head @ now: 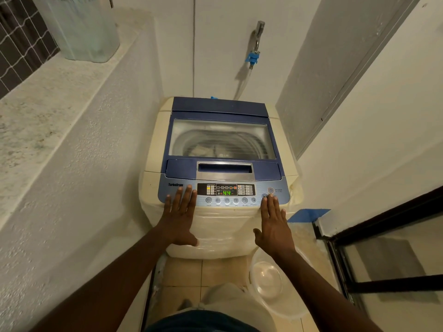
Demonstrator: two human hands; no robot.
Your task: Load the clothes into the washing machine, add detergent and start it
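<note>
One cream top-loading washing machine fills the centre, its blue lid with a clear window lying shut. At five o'clock from it, a clear round plastic basin sits on the floor. The left hand lies flat, fingers straight, at the panel's eight o'clock. The right hand lies equally flat at four o'clock, fingertips just below the round power button. Between them the small green display reads 44.

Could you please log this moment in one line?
cream top-loading washing machine: blue lid closed, green display lit | left hand: flat on control panel | right hand: fingertips at start button
</note>
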